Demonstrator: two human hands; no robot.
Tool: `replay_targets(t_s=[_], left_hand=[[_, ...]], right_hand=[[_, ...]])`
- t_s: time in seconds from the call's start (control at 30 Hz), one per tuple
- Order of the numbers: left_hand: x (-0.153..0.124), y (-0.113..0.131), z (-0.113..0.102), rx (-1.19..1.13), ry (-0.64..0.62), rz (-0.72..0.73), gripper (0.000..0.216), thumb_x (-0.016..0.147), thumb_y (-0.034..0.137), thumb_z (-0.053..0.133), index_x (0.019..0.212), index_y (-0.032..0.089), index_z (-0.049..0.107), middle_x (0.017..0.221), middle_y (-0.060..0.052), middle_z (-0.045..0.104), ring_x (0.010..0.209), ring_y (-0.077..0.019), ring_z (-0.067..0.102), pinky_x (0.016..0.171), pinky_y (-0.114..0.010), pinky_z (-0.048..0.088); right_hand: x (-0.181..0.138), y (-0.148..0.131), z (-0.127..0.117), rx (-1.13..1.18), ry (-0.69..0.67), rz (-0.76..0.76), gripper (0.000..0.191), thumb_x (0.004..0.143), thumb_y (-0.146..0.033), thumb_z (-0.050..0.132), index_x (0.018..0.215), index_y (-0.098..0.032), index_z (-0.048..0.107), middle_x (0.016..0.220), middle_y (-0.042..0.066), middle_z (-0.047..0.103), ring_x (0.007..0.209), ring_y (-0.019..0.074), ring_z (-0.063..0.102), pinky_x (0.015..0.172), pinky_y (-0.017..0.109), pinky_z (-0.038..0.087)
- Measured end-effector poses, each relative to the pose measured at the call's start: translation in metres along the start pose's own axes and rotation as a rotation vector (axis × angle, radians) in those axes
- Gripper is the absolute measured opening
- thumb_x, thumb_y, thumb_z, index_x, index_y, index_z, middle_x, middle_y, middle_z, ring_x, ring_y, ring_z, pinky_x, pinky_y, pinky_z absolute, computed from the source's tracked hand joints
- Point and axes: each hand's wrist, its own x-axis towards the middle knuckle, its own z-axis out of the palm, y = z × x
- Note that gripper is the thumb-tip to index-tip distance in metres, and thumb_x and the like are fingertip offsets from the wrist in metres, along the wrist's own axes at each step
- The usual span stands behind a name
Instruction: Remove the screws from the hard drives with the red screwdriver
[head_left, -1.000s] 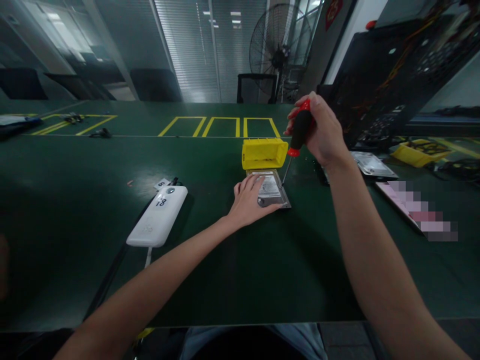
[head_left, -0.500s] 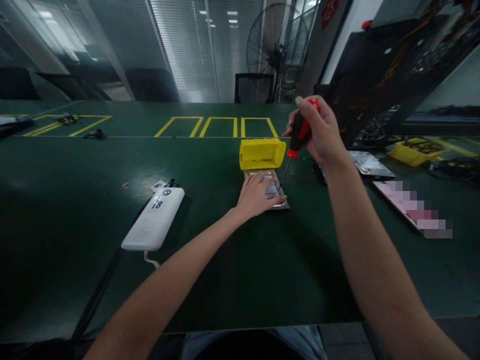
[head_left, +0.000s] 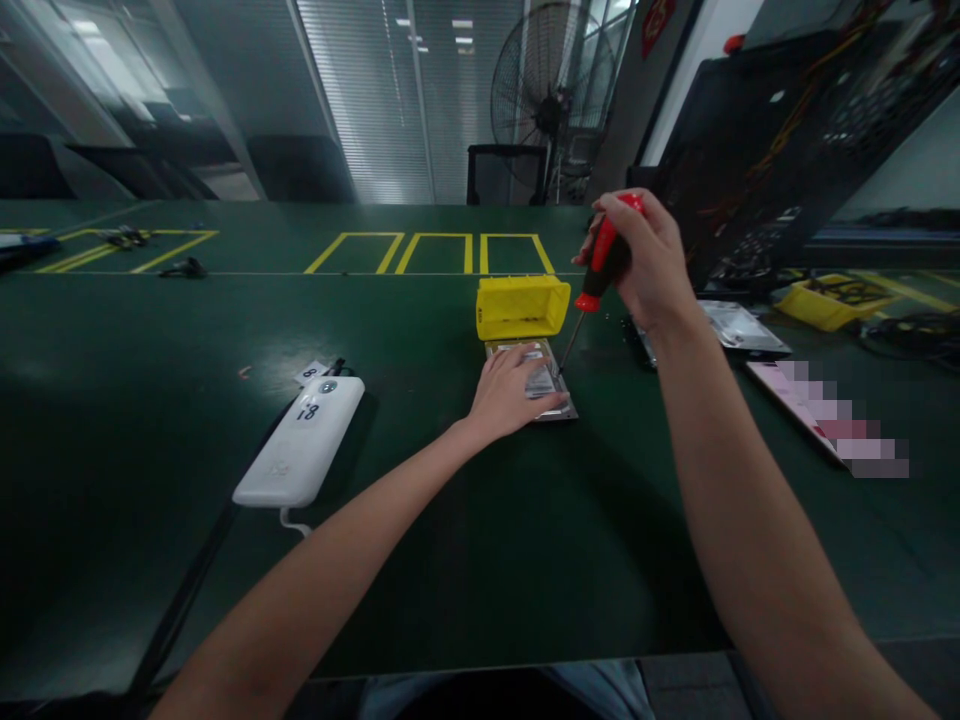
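Observation:
A silver hard drive [head_left: 544, 382] lies flat on the green table [head_left: 465, 520], just in front of a yellow bin [head_left: 521, 307]. My left hand [head_left: 506, 395] rests on the drive with fingers spread flat, pressing it down. My right hand [head_left: 645, 262] is closed round the red and black handle of a screwdriver [head_left: 596, 275]. Its thin shaft slants down to the left, and the tip touches the drive's right edge near the far corner.
A white power bank [head_left: 301, 443] with a cable lies to the left. Other drives [head_left: 739, 328] and a second yellow bin [head_left: 821, 303] sit on the right, beside a dark computer case [head_left: 787, 130]. Yellow marked boxes and a standing fan [head_left: 551, 100] are farther back.
My left hand slid further over the drive and now covers more of it. The screwdriver stays at the drive's right edge, my right hand shifting slightly on the handle.

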Motion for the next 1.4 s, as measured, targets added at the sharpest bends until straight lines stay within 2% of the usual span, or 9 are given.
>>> replay_targets(t_s=[0.1, 0.33, 0.47, 0.63, 0.87, 0.97, 1.2, 1.3, 1.4], left_hand=[[0.000, 0.001, 0.000, 0.007, 0.002, 0.001, 0.062, 0.084, 0.062, 0.045, 0.129, 0.019, 0.051, 0.143, -0.008, 0.041, 0.129, -0.0292, 0.037, 0.108, -0.050, 0.028], [-0.001, 0.002, -0.001, 0.015, -0.004, -0.002, 0.062, 0.085, 0.062, 0.044, 0.129, 0.019, 0.050, 0.143, -0.008, 0.041, 0.129, -0.0295, 0.037, 0.108, -0.051, 0.028], [-0.001, 0.000, 0.000, 0.011, 0.011, -0.004, 0.063, 0.084, 0.064, 0.044, 0.129, 0.020, 0.051, 0.143, -0.007, 0.041, 0.129, -0.0279, 0.038, 0.108, -0.049, 0.028], [-0.001, 0.000, 0.001, 0.002, 0.023, 0.002, 0.063, 0.084, 0.064, 0.044, 0.129, 0.020, 0.051, 0.143, -0.007, 0.041, 0.129, -0.0281, 0.038, 0.108, -0.049, 0.029], [-0.001, 0.000, 0.000, 0.000, 0.010, -0.004, 0.063, 0.085, 0.063, 0.044, 0.130, 0.020, 0.050, 0.143, -0.007, 0.040, 0.130, -0.0284, 0.037, 0.109, -0.048, 0.028], [-0.001, 0.000, 0.000, -0.001, 0.010, 0.002, 0.063, 0.085, 0.063, 0.043, 0.130, 0.019, 0.050, 0.143, -0.008, 0.040, 0.130, -0.0286, 0.037, 0.109, -0.049, 0.027], [0.000, 0.000, 0.002, 0.033, 0.029, -0.003, 0.060, 0.084, 0.062, 0.047, 0.128, 0.021, 0.052, 0.141, -0.007, 0.044, 0.128, -0.0270, 0.039, 0.107, -0.046, 0.030], [0.000, 0.001, 0.001, 0.040, 0.022, -0.006, 0.061, 0.084, 0.062, 0.046, 0.128, 0.021, 0.052, 0.142, -0.006, 0.043, 0.129, -0.0273, 0.039, 0.107, -0.047, 0.030], [0.000, 0.001, 0.001, 0.028, 0.022, -0.001, 0.061, 0.084, 0.063, 0.045, 0.128, 0.021, 0.052, 0.142, -0.007, 0.043, 0.129, -0.0276, 0.039, 0.107, -0.047, 0.030]], right_hand=[[-0.001, 0.001, 0.001, 0.011, 0.019, 0.026, 0.016, 0.078, -0.035, 0.066, 0.080, -0.026, 0.054, 0.069, -0.004, 0.053, 0.058, 0.0109, 0.054, 0.057, 0.030, 0.050], [-0.003, -0.003, 0.004, -0.025, 0.011, 0.052, 0.018, 0.076, -0.038, 0.068, 0.078, -0.028, 0.053, 0.070, -0.004, 0.055, 0.060, 0.0122, 0.054, 0.059, 0.031, 0.050], [-0.004, -0.002, 0.005, -0.062, 0.047, -0.002, 0.024, 0.075, -0.035, 0.070, 0.074, -0.027, 0.047, 0.062, -0.006, 0.053, 0.053, 0.0107, 0.050, 0.054, 0.029, 0.044], [-0.004, -0.002, 0.005, -0.014, 0.052, 0.001, 0.029, 0.071, -0.030, 0.072, 0.074, -0.025, 0.044, 0.056, -0.007, 0.049, 0.046, 0.0099, 0.044, 0.047, 0.028, 0.037], [-0.003, 0.000, 0.007, 0.084, -0.078, 0.027, 0.009, 0.079, -0.031, 0.058, 0.085, -0.025, 0.054, 0.067, -0.003, 0.053, 0.055, 0.0112, 0.050, 0.052, 0.028, 0.043], [-0.004, 0.000, 0.007, 0.066, -0.079, 0.024, 0.009, 0.079, -0.030, 0.060, 0.085, -0.025, 0.055, 0.071, -0.003, 0.054, 0.058, 0.0108, 0.052, 0.053, 0.028, 0.045], [-0.006, -0.003, 0.009, -0.054, -0.035, -0.024, 0.031, 0.070, -0.033, 0.074, 0.072, -0.025, 0.045, 0.061, -0.006, 0.055, 0.051, 0.0103, 0.054, 0.052, 0.028, 0.048], [-0.007, -0.004, 0.011, -0.062, -0.044, -0.002, 0.032, 0.069, -0.035, 0.075, 0.074, -0.026, 0.045, 0.059, -0.007, 0.054, 0.047, 0.0096, 0.050, 0.046, 0.026, 0.043], [-0.006, -0.004, 0.011, -0.059, -0.035, 0.024, 0.030, 0.071, -0.046, 0.072, 0.077, -0.027, 0.049, 0.059, -0.006, 0.051, 0.046, 0.0100, 0.048, 0.046, 0.027, 0.042]])
